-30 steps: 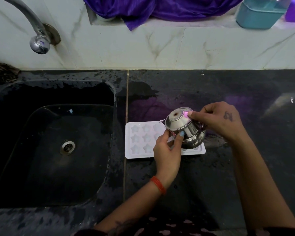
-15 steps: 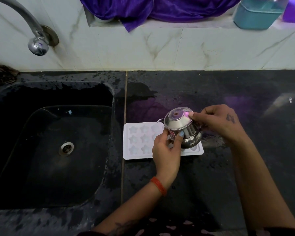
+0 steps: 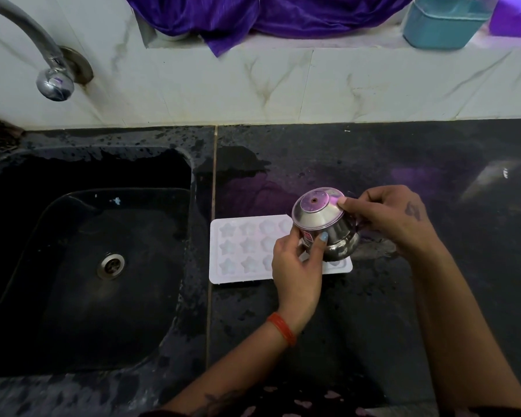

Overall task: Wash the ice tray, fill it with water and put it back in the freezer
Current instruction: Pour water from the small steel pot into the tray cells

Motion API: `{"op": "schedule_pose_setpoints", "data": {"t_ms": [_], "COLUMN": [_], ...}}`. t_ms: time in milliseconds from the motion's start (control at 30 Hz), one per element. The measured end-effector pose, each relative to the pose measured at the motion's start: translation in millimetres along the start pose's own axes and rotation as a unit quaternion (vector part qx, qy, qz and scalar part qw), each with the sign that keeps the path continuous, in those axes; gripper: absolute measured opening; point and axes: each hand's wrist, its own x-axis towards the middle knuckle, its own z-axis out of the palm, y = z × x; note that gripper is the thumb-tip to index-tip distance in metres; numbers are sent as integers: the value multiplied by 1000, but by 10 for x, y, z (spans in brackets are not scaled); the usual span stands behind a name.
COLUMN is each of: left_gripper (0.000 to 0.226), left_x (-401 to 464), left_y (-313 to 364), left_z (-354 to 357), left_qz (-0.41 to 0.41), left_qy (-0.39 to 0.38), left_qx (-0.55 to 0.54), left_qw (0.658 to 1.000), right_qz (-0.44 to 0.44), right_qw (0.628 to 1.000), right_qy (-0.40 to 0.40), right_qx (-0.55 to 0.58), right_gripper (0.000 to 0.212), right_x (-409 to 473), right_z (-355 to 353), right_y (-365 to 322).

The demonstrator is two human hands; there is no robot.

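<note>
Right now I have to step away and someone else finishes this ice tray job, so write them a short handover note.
Left hand: gripping the side of the steel pot.
Right hand: holding the pot's upper edge; the pot is tipped steeply, base up, over the tray.
Ice tray: flat on the wet black counter, right of the sink, with star-shaped cells. How full they are is hard to tell.
Tap: no water running.
Left: finish filling, carry the tray level to the freezer, which is out of view.
</note>
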Motion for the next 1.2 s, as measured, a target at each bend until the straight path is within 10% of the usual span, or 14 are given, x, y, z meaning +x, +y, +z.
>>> {"op": "schedule_pose_setpoints", "data": {"t_ms": [867,1200], "left_gripper": [27,36], "left_x": [-31,-25], "left_y": [-32,16], "left_z": [180,203], "left_qz": [-29,7], "left_qy": [-27,-1], "left_qx": [-32,13], "left_qw": [999,1000], "right_qz": [-18,26], "right_qw": [992,999], "right_qy": [20,-13], "right_qx": [-125,36], "right_gripper": [40,36], "right_x": [56,78], "right_z": [-134,-165], "right_y": [1,175]}}
